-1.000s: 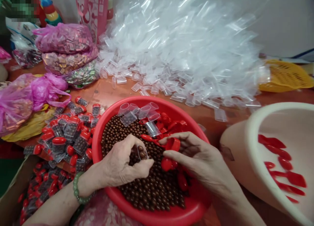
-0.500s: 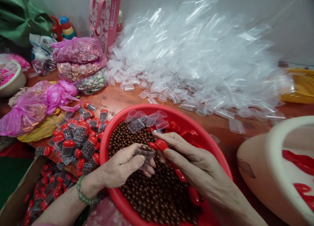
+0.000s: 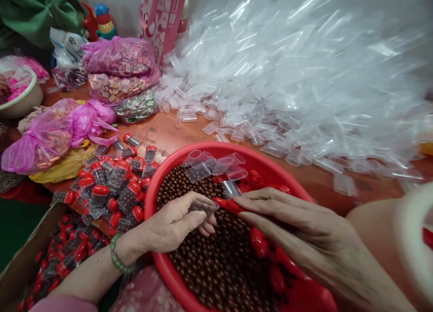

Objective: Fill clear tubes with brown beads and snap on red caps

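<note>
Over a red basin (image 3: 155, 185) of brown beads (image 3: 216, 267), my left hand (image 3: 176, 222) grips a small clear container (image 3: 204, 205) between thumb and fingers, with dark beads showing inside. My right hand (image 3: 291, 226) comes in from the right, its fingertips closed on a red cap (image 3: 228, 205) beside the container's mouth. Cap and container look very close; whether they touch is unclear. Empty clear containers (image 3: 223, 165) lie at the basin's back edge, and more red caps (image 3: 259, 242) rest along its right side.
A large heap of clear containers (image 3: 287, 86) covers the table's back. Filled red-capped containers (image 3: 111, 181) lie left of the basin, with more in a box (image 3: 25, 253) below. Pink bags (image 3: 118, 57) stand behind, and a pale tub (image 3: 379, 226) is at right.
The view has shifted right. The container in my left hand has tilted and shows narrower. My right hand with the red cap now sits slightly farther from my left hand.
</note>
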{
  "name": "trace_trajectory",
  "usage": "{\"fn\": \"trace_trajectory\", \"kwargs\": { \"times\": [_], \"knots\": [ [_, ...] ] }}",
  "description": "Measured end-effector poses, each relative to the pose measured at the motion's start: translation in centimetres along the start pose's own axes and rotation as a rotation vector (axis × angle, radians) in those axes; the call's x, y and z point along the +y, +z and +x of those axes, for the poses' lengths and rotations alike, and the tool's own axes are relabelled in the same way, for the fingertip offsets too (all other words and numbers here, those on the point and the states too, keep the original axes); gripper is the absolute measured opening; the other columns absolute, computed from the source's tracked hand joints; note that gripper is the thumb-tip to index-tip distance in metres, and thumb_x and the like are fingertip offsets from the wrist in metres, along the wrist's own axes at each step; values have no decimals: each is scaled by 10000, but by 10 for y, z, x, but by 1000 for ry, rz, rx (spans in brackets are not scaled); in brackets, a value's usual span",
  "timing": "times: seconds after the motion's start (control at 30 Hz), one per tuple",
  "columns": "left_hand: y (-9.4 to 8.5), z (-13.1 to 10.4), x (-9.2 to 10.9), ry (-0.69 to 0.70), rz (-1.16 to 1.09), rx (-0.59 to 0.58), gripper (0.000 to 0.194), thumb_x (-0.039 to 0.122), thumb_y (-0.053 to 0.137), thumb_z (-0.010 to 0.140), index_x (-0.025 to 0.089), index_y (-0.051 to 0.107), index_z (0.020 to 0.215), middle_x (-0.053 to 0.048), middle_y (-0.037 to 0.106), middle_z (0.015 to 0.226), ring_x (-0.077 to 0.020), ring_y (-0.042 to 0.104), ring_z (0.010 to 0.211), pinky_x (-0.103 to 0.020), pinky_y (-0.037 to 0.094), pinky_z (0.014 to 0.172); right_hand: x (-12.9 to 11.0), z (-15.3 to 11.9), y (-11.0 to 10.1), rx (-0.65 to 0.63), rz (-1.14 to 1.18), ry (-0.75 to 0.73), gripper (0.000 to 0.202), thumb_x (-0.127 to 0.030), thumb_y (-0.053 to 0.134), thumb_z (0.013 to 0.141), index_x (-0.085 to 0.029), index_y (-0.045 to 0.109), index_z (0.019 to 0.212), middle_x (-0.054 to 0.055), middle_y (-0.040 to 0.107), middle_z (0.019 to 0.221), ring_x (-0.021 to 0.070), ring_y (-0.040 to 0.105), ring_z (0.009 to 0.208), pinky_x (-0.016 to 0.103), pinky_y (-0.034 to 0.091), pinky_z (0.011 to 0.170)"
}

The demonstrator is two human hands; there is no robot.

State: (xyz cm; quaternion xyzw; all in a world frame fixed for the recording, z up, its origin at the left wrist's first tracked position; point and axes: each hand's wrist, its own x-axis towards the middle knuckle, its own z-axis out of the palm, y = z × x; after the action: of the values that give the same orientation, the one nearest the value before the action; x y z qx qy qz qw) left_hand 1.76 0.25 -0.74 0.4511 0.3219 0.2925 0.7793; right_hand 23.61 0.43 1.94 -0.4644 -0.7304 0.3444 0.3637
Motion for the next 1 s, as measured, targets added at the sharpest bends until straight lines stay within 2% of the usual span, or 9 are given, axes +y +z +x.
{"fn": "trace_trajectory", "kwargs": {
  "times": [0.17,0.3,0.43,0.53,0.63,0.7,0.87,0.93,1.0],
  "knots": [
    [-4,2,0,4,-99,35,463,536,647,833,160,560,1089,-66,602,971,-151,628,837,-328,501,814,1,1,-1,83,105,198,142,-429,719,801,-357,773,910,20,758,895,229,718,821,359,624,729],
    [-2,5,6,-27,-91,178,368,416,741,771,151,584,972,-32,639,867,-124,620,754,-284,494,756,0,5,14,90,216,309,199,-401,733,793,-320,748,974,8,764,941,202,726,868,312,610,779],
    [1,9,8,-70,-130,297,382,356,802,691,141,571,907,7,639,714,-104,600,633,-238,477,627,-1,2,31,32,298,274,260,-303,735,799,-293,669,1050,0,756,982,168,731,888,256,606,779],
    [2,12,8,-93,-156,338,415,327,839,640,135,561,882,34,611,725,-85,592,588,-220,474,584,-2,-3,39,22,189,193,235,-261,691,834,-273,624,1059,12,746,979,169,729,889,265,604,792],
    [0,12,9,-93,-138,353,386,310,829,652,125,571,871,38,595,769,-75,604,612,-218,482,623,-2,-7,39,-1,81,152,282,-252,676,843,-268,605,1116,31,729,1030,180,718,916,289,593,833],
    [0,12,10,-75,-118,365,338,296,797,689,123,576,879,33,601,780,-76,611,632,-221,480,650,0,-9,35,37,100,198,282,-272,702,820,-272,622,1090,29,722,1027,181,712,912,273,593,814],
    [1,13,11,-48,-17,382,213,218,720,743,131,577,874,25,624,718,-87,597,653,-231,452,682,2,-15,24,217,186,402,159,-333,760,753,-248,679,860,6,727,804,148,678,613,209,573,541],
    [1,15,11,-57,0,380,194,210,712,737,137,577,854,26,622,715,-90,586,655,-233,440,678,0,-14,22,247,120,344,120,-310,742,782,-262,701,885,1,739,810,161,697,647,226,588,576],
    [1,16,11,-69,12,365,191,212,719,722,138,579,829,28,613,703,-90,568,654,-232,426,670,-2,-10,23,239,-19,166,143,-251,710,822,-281,714,962,1,754,874,172,718,727,256,610,678]
  ]
}}
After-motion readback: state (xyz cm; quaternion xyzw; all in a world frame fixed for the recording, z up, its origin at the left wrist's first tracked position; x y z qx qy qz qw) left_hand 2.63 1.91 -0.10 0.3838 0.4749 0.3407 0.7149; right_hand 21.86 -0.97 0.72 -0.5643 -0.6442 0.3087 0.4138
